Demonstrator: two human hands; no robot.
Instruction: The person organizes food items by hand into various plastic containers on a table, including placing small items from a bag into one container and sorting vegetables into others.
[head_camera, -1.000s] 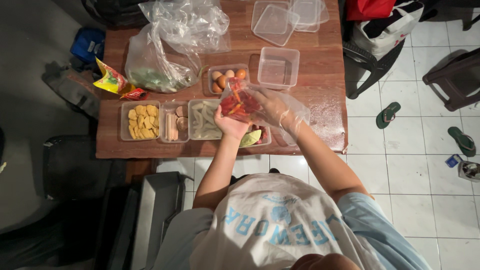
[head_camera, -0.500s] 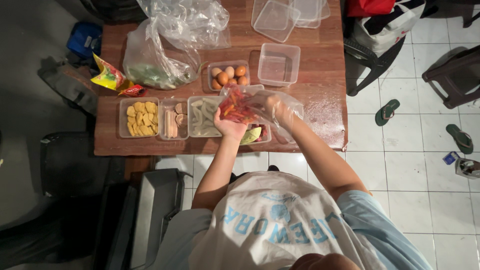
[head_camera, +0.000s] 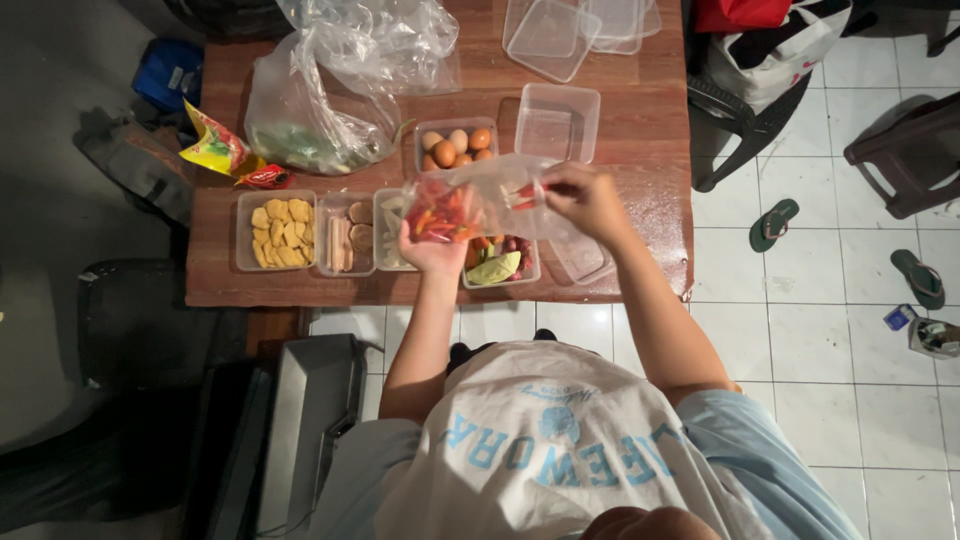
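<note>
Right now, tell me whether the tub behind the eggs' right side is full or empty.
Empty: the clear tub shows only bare walls and the table through its bottom.

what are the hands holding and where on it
Both hold one clear plastic bag of red chillies: the left hand cups the filled end from below, the right hand pinches the open empty end.

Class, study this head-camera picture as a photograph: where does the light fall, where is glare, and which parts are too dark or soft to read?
Head view: light falls warmly on the brown wooden table and white tiled floor; glare streaks the crumpled clear plastic bag at the far edge; the left side is nearly black; the left hand and right hand, holding a clear bag of red chillies, look slightly soft.
</note>
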